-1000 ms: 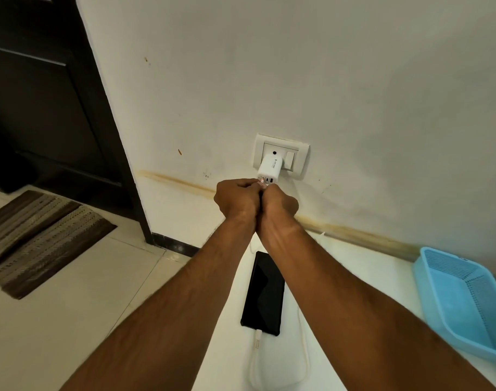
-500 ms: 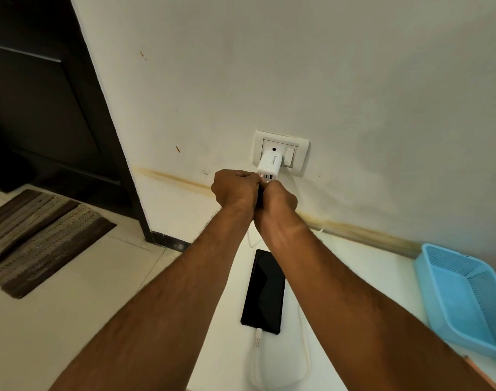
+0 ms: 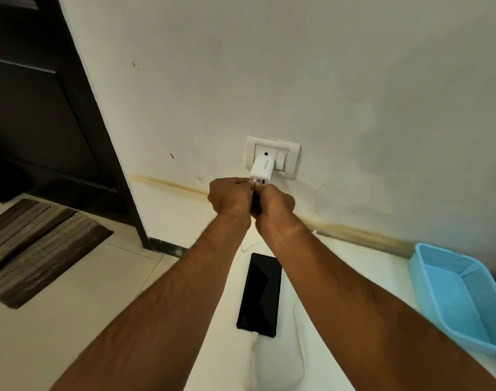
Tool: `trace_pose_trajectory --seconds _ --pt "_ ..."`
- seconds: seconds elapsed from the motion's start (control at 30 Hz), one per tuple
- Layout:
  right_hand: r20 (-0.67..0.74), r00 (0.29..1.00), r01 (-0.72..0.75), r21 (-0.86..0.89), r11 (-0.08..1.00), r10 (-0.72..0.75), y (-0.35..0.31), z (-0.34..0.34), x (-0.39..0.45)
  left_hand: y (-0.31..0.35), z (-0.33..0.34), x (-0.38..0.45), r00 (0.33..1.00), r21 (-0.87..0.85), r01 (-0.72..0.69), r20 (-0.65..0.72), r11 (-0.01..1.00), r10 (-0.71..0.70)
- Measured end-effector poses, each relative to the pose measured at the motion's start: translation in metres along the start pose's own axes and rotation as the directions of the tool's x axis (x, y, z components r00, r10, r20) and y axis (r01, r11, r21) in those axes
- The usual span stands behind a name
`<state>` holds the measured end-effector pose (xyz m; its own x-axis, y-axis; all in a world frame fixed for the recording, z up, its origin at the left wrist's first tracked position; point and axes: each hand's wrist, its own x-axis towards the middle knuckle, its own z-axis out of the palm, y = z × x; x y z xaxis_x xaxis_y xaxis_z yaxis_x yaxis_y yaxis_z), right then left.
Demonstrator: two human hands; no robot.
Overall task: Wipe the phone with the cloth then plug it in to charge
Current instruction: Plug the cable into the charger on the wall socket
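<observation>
While both fists crowd charger [image 3: 262, 170], phone [image 3: 260, 292] between forearms, basket [image 3: 464, 294] aside

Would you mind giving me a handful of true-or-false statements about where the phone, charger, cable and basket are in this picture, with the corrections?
1. The phone lies flat with a white cable plugged into its near end. True.
2. The charger lies loose on the surface beside the phone. False: it sits in the wall socket.
3. Both hands, left hand and right hand, meet at the charger's lower end. True.
4. The blue basket holds a cloth. False: what shows of its inside is bare.
5. The phone's screen is lit. False: it is dark.
</observation>
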<state>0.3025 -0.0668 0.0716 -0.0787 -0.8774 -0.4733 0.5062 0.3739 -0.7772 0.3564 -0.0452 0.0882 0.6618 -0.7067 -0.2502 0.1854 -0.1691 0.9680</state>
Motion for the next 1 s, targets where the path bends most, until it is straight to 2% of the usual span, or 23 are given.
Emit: trace_pose_trajectory --seconds 0.17,0.33,0.47,0.67,0.83,1.0 --pt "-0.067 0.976 0.18 -0.28 0.943 -0.206 -0.017 -0.017 0.01 -0.001 -0.001 -0.007 0.998 -0.002 -0.045 -0.04 0.999 0.045" --pt "-0.092 0.889 0.36 -0.466 0.808 -0.449 -0.033 -0.027 0.025 0.0 -0.001 -0.008 0.994 -0.01 -0.104 -0.032 0.995 0.103" --pt "-0.11 0.852 0.379 -0.546 0.747 -0.513 -0.041 -0.027 0.042 0.0 0.003 0.003 0.995 0.008 -0.103 0.003 0.995 0.103" --pt "-0.034 0.789 0.448 -0.65 0.613 -0.613 -0.034 -0.023 0.067 0.002 0.007 0.02 0.998 0.009 -0.041 0.054 0.999 0.041" --pt "-0.017 0.746 0.47 -0.694 0.545 -0.665 -0.031 -0.023 0.08 -0.008 0.008 0.028 0.999 -0.02 -0.002 0.044 1.0 0.003" --pt "-0.02 0.719 0.486 -0.7 0.523 -0.694 -0.029 -0.021 0.079 -0.009 0.011 0.025 0.996 -0.024 -0.016 0.085 1.0 0.018"
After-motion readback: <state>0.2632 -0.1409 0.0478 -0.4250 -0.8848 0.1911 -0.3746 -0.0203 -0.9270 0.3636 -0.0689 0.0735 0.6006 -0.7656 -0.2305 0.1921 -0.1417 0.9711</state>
